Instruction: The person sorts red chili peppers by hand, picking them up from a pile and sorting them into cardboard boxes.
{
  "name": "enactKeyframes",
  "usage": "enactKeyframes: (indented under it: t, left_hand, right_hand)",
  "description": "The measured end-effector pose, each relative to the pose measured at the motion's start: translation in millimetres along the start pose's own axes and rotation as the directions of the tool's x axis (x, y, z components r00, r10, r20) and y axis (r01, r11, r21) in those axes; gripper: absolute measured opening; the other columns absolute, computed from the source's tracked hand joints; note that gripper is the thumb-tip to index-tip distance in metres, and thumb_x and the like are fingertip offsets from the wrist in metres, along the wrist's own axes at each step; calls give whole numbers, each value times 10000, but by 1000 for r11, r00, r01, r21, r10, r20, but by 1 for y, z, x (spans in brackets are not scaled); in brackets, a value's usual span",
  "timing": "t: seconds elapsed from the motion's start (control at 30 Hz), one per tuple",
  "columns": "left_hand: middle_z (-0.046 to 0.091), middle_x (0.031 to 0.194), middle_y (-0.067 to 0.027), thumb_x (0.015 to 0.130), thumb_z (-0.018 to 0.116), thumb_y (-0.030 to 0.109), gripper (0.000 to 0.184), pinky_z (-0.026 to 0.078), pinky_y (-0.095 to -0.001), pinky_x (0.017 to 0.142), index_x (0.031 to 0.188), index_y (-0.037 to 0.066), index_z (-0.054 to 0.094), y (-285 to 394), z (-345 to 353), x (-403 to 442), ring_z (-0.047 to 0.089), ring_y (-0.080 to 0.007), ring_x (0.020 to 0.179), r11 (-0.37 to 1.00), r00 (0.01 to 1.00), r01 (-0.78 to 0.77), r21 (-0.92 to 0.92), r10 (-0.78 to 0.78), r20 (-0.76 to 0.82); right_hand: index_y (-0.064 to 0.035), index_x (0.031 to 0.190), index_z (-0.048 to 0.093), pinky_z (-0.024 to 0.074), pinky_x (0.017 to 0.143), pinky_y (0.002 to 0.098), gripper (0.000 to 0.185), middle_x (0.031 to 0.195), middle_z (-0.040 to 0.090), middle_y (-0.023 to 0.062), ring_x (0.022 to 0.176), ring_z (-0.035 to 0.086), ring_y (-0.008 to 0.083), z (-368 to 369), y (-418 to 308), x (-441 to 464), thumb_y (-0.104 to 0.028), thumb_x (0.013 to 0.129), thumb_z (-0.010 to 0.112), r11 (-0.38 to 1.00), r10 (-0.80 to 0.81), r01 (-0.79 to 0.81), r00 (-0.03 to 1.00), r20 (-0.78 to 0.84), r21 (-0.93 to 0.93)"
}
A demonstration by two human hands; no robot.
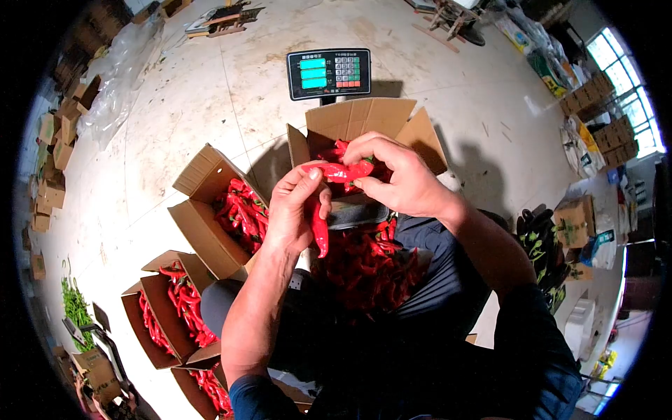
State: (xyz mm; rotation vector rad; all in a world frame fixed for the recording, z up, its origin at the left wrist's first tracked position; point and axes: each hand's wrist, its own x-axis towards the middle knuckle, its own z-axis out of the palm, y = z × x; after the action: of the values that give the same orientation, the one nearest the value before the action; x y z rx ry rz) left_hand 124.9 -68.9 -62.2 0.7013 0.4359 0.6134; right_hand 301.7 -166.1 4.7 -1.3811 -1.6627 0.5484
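Note:
My left hand (294, 203) is closed around red peppers. One glossy red pepper (339, 172) lies level between my two hands, and a second red pepper (320, 234) hangs down from the left palm. At the level pepper's right end, my right hand (406, 175) has thumb and fingers closed on it. Just beyond the hands is an open cardboard box (357, 115) with red peppers inside, partly hidden by my fingers. Below the hands, a large heap of red peppers (371, 273) sits between my legs.
A scale display (328, 73) with lit screens stands behind the box. To the left are open boxes of red peppers (241, 213). Green peppers (75, 308) lie at far left, dark eggplants (539, 238) at right. Plastic sheeting (122, 84) lies on the floor.

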Motion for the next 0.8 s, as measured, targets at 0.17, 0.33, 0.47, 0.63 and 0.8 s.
enactKeyframes:
  t: [0.17, 0.33, 0.47, 0.63, 0.8]
  left_hand:
    - [667, 848, -55, 940, 659, 152, 194, 416, -222, 469, 1087, 25, 658, -1, -5, 2, 530, -105, 556, 999, 999, -16, -51, 18, 36]
    - [656, 822, -40, 932, 661, 101, 196, 407, -218, 465, 1108, 15, 655, -4, -6, 3, 518, -96, 540, 999, 998, -52, -13, 52, 22]
    - [641, 868, -55, 961, 617, 237, 334, 420, -237, 483, 1208, 14, 598, -2, -5, 3, 533, -121, 583, 998, 999, -49, 26, 49, 4]
    - [643, 1102, -130, 965, 401, 621, 704, 464, -290, 546, 1382, 59, 467, 12, -9, 2, 565, -176, 724, 966, 997, -68, -250, 71, 3]
    - [630, 1205, -167, 943, 348, 697, 804, 482, -310, 591, 1459, 83, 400, 24, -10, -1, 561, -197, 767, 928, 984, -154, -339, 174, 30]
  right_hand:
    - [-6, 1304, 501, 477, 949, 298, 521, 1176, 569, 96, 1094, 569, 171, 4, 5, -1, 80, 818, 667, 965, 188, -181, 982, -18, 188]
    - [-5, 1378, 443, 480, 965, 279, 593, 1172, 558, 76, 1093, 556, 137, 5, 12, -3, 107, 837, 660, 922, 251, -256, 966, 56, 290]
    - [-3, 1368, 456, 493, 939, 274, 584, 1115, 570, 67, 1045, 575, 132, 3, 14, -1, 106, 836, 670, 865, 318, -315, 946, 60, 391]
    - [-10, 1367, 463, 513, 857, 252, 574, 1098, 581, 70, 979, 584, 119, -2, 15, 4, 104, 843, 667, 852, 332, -299, 943, -2, 429]
    - [7, 1406, 421, 432, 1030, 390, 694, 1318, 566, 202, 1208, 563, 286, -18, 52, 17, -210, 828, 737, 814, 248, -409, 887, -391, -411]
